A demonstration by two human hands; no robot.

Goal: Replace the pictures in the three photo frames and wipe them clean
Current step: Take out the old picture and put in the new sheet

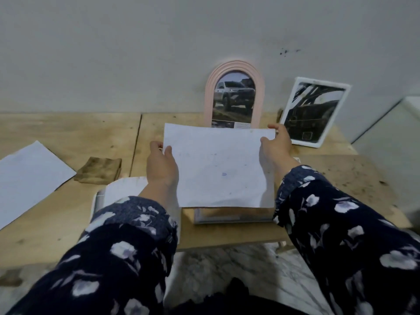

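While both hands hold it by its side edges, a white sheet of paper (218, 167) hangs in the air above a wooden table (68, 133). The left hand (161, 165) pinches the sheet's left edge between thumb and fingers; the right hand (277, 144) pinches the right edge the same way. Under the sheet, on the table, lies a flat frame (231, 215), mostly hidden. Against the wall behind stand two frames: a pink arched frame (234, 71) showing a pickup truck, and just to its right a white rectangular frame (314, 111), tilted, showing a dark picture. To the left lie a folded brown cloth (98, 170) and, beyond it, another white sheet (29, 176). Both sleeves (354, 223) are dark with pale flowers.
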